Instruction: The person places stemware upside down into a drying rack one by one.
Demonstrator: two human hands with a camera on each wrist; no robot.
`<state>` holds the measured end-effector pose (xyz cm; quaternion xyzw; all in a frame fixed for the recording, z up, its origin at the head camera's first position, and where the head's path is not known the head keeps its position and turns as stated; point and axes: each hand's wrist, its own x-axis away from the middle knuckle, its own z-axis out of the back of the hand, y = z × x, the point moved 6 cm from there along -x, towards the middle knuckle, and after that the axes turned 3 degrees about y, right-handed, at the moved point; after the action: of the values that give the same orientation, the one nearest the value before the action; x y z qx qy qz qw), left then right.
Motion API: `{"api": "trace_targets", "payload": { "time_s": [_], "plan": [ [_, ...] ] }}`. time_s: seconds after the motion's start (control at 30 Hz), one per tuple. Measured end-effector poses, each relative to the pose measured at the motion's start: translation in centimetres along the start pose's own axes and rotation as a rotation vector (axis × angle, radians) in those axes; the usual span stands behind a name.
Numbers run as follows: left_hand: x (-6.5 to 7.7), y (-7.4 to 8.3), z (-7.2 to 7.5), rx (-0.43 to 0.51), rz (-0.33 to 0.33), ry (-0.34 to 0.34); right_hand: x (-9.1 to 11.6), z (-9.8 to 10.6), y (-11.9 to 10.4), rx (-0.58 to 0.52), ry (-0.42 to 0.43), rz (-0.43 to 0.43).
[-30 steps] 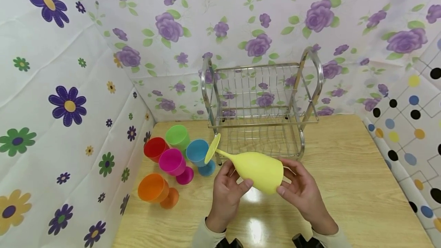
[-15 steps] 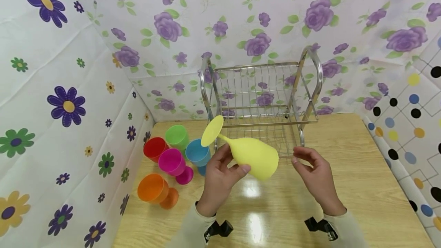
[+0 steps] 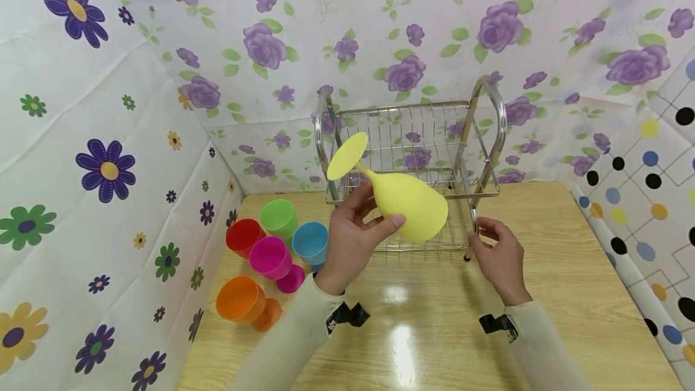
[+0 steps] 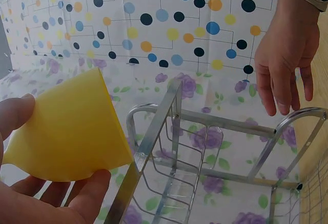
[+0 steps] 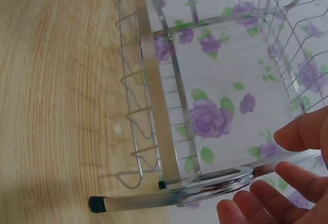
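Found five goblets (image 3: 270, 257) standing on the worktop (image 3: 434, 309), left of the rack (image 3: 458, 195). Observed left hand (image 3: 353, 239) gripping the yellow goblet (image 3: 409, 205), tilted foot-up in front of the rack. Noted right hand (image 3: 501, 258) at the rack's right side, thumb and fingers parted; cannot confirm contact.

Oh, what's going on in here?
A person's left hand grips a yellow goblet, tilted with its foot to the left, near a metal rack. The right hand is by the rack's right side, fingers loosely bent, holding no goblet. Left of the rack, a red cup, green cup, pink cup, blue cup and orange cup stand on the table.
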<state>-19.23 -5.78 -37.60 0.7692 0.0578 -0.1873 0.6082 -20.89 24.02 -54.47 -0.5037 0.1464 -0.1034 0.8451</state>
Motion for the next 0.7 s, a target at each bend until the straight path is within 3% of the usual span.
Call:
{"api": "trace_targets", "payload": {
  "time_s": [0.3, 0.57, 0.7],
  "plan": [
    [-3.4, 0.9, -0.8, -0.090, -0.014, -0.009, -1.6, -0.8, 1.3, 0.012, 0.049, 0.026],
    [-6.4, 0.6, -2.4, -0.174, 0.010, -0.052, -2.2, -1.1, 1.4, 0.105, 0.155, 0.207],
    [-8.1, 0.3, -3.4, -0.237, 0.028, -0.073, -2.4, -1.1, 1.2, 0.162, 0.180, 0.254]
  ]
}}
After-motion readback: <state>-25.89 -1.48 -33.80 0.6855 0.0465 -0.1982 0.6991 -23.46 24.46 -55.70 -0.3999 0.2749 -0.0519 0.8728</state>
